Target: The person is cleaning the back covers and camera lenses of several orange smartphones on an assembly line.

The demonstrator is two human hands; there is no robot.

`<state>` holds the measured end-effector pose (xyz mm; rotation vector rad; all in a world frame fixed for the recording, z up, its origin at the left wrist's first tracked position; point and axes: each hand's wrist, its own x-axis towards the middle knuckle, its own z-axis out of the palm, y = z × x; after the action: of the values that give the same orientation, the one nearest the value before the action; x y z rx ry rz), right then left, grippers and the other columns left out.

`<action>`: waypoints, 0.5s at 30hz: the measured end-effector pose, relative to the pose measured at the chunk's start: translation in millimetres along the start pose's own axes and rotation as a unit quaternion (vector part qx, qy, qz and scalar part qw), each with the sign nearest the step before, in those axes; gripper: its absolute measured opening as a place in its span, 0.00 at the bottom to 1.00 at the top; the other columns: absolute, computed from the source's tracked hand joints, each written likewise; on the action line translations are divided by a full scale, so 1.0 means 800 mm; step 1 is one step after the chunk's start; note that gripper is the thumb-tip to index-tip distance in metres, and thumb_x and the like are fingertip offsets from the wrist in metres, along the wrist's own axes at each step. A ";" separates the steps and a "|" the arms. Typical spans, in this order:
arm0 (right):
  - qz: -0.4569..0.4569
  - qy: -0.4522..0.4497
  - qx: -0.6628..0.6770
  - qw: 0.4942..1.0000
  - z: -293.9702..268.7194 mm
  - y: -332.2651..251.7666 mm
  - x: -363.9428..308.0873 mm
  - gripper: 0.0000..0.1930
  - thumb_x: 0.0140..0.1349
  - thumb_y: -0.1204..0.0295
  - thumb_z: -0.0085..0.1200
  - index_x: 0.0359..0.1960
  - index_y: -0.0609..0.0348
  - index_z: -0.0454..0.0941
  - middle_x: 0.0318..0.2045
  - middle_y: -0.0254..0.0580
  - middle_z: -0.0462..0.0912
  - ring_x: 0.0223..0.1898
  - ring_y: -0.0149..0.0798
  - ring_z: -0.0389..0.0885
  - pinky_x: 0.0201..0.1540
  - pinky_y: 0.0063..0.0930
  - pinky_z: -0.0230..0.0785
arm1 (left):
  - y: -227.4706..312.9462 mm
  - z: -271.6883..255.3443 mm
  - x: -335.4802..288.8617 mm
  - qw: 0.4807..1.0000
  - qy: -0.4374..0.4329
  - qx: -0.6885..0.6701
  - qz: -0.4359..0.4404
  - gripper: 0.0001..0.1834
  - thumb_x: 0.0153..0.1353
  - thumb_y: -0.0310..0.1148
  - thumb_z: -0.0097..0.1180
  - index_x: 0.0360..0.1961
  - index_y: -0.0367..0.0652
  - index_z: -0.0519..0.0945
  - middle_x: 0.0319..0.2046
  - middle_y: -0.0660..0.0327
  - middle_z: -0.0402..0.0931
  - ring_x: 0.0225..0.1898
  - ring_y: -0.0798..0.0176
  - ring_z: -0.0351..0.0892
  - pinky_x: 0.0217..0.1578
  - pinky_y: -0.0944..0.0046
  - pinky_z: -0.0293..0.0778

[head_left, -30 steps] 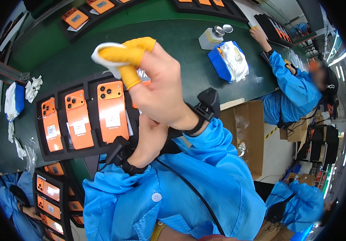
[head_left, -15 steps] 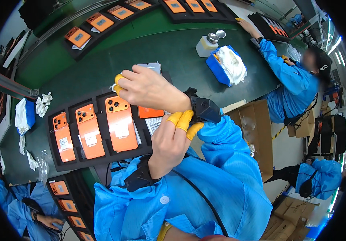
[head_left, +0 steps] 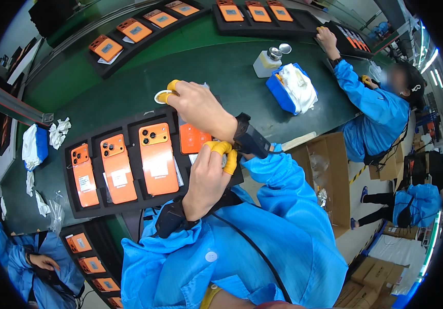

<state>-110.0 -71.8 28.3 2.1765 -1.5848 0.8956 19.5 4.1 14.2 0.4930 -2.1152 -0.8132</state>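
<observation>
My right hand, with yellow finger cots, reaches across above the black tray; its fingers pinch a thin white ring. Just below it, my left hand is closed near my right wrist, its yellow-cotted fingertips curled inward. What the left fingers hold, if anything, is hard to see. In the tray lie three orange phones, backs up: a left one, a middle one and a right one. Between my hands an orange-red item shows in part, mostly covered.
A white-capped dispenser bottle and a blue bin of white cloths stand at the right. More phone trays line the back. Another blue bin is at left. Beside me is an open carton. A co-worker works at right.
My right hand has shifted slightly right, and the white ring shows more fully. My left hand has moved a little left and down, fingers curled tighter. The co-worker's raised hand has moved.
</observation>
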 end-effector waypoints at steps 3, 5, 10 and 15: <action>0.133 0.050 0.169 0.975 0.010 -0.015 -0.001 0.12 0.56 0.81 0.53 0.42 0.63 0.80 0.31 0.38 0.78 0.32 0.35 0.77 0.35 0.26 0.70 | -0.008 -0.005 -0.012 0.999 0.013 0.032 0.033 0.14 0.50 0.23 0.63 0.35 0.30 0.73 0.31 0.48 0.69 0.31 0.46 0.74 0.29 0.56 0.72; 0.220 0.055 0.369 0.901 0.013 -0.030 0.002 0.12 0.59 0.82 0.51 0.44 0.63 0.79 0.31 0.36 0.79 0.31 0.31 0.76 0.34 0.22 0.69 | -0.008 -0.005 -0.014 0.997 0.028 0.054 0.050 0.14 0.50 0.24 0.63 0.36 0.29 0.73 0.32 0.49 0.70 0.30 0.48 0.75 0.28 0.57 0.73; 0.314 0.102 0.550 0.767 -0.023 -0.066 0.018 0.12 0.61 0.83 0.49 0.45 0.64 0.80 0.30 0.37 0.80 0.28 0.26 0.77 0.32 0.16 0.69 | 0.005 -0.011 -0.021 0.984 0.079 0.087 0.135 0.14 0.50 0.23 0.65 0.37 0.31 0.76 0.34 0.50 0.75 0.34 0.49 0.76 0.34 0.59 0.74; 0.041 0.162 0.128 0.978 -0.057 -0.082 0.003 0.14 0.50 0.80 0.55 0.41 0.60 0.81 0.38 0.47 0.77 0.34 0.42 0.79 0.34 0.28 0.74 | 0.001 -0.030 -0.043 0.997 -0.029 -0.072 0.027 0.15 0.49 0.25 0.66 0.38 0.33 0.76 0.35 0.52 0.74 0.35 0.55 0.79 0.34 0.65 0.77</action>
<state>-62.5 -24.8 72.2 1.9996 -1.4718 1.4692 59.1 15.4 7.1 0.3368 -2.0951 -0.9518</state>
